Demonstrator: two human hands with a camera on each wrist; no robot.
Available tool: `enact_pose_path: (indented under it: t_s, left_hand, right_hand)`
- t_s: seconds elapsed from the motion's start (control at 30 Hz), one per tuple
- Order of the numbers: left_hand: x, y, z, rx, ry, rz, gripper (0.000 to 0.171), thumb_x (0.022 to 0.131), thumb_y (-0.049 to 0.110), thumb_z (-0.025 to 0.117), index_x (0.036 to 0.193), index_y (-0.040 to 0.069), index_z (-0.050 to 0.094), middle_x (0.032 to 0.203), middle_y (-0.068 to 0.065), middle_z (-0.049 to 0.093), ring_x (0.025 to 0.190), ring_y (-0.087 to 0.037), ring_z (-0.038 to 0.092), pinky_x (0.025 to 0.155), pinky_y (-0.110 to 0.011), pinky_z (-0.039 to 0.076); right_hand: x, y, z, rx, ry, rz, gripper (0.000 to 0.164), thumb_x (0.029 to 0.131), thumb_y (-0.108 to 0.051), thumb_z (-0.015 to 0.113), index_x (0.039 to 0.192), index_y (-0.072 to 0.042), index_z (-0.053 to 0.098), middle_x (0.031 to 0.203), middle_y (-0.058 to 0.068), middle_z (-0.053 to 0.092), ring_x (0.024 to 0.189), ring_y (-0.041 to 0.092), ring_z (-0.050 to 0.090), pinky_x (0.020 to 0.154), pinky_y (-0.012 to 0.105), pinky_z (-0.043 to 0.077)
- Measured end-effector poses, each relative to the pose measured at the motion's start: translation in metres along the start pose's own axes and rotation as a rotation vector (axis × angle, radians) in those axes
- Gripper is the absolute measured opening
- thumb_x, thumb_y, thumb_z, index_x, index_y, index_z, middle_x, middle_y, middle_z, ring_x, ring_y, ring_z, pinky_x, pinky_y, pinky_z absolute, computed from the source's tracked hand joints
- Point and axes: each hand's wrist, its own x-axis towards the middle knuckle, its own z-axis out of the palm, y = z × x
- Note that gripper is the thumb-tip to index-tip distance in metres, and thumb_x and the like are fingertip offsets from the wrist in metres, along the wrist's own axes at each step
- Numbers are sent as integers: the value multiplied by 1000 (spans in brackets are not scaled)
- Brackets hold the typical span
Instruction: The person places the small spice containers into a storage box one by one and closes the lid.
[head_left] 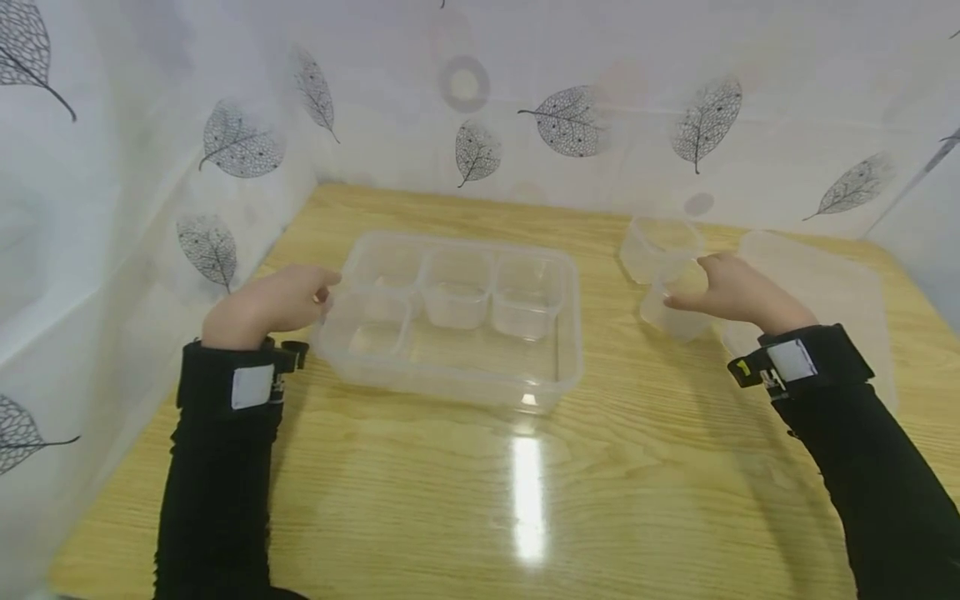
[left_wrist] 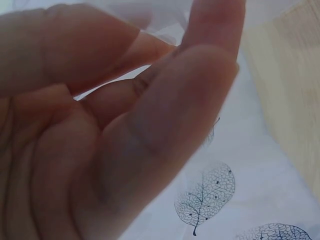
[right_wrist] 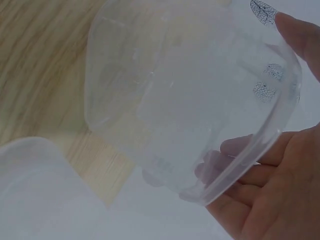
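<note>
A large clear plastic box (head_left: 442,381) stands on the table, with several small clear containers (head_left: 456,310) inside along its back and left. At the box's left rim, my left hand (head_left: 270,304) pinches the edge between thumb and fingers. My right hand (head_left: 738,292) grips another small clear plastic container (head_left: 675,321) off to the right. In the right wrist view this container (right_wrist: 170,95) is tilted, its rim between the thumb and the curled fingers, which show through the wall. Close behind it is one more small clear container (head_left: 637,254).
A flat translucent lid (head_left: 840,300) lies at the right of the wooden table (head_left: 420,483), partly behind my right wrist. White cloth with a leaf print (head_left: 397,108) hangs along the back and left edges. A bright reflection lies on the tabletop in front of the box.
</note>
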Motion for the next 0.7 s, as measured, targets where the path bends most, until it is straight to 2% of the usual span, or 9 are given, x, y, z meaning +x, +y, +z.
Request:
enact_pose_path:
  t_s: [0.13, 0.27, 0.43, 0.7]
  left_hand:
    - [0, 0, 0, 5, -5, 3, 43, 89, 4, 41, 128, -15, 34, 110, -31, 50, 100, -40, 48, 83, -50, 39]
    - [0, -2, -1, 2, -14, 7, 43, 90, 5, 40, 128, -15, 33, 110, -32, 50, 102, -41, 47, 84, -51, 38]
    - [0, 0, 0, 5, -9, -2, 43, 90, 5, 39, 129, -14, 34, 112, -31, 50, 102, -39, 48, 84, -50, 39]
    - [-1, 1, 0, 37, 0, 14, 42, 89, 4, 38, 126, -15, 36, 110, -31, 51, 103, -41, 47, 86, -51, 37]
  right_hand:
    - [-1, 4, 4, 5, 6, 3, 83, 79, -45, 61, 124, 19, 34, 117, 40, 38, 106, 51, 36, 85, 58, 32]
    - [0, 4, 4, -10, -19, 34, 91, 79, -47, 59, 123, 25, 26, 120, 44, 29, 110, 54, 27, 88, 60, 26]
    - [-3, 2, 4, 6, -29, 52, 94, 79, -52, 57, 126, 23, 24, 123, 42, 27, 112, 53, 25, 89, 60, 25]
    - [-6, -15, 7, 32, 72, 39, 94, 76, -51, 61, 128, 19, 28, 124, 39, 32, 113, 51, 28, 90, 58, 26]
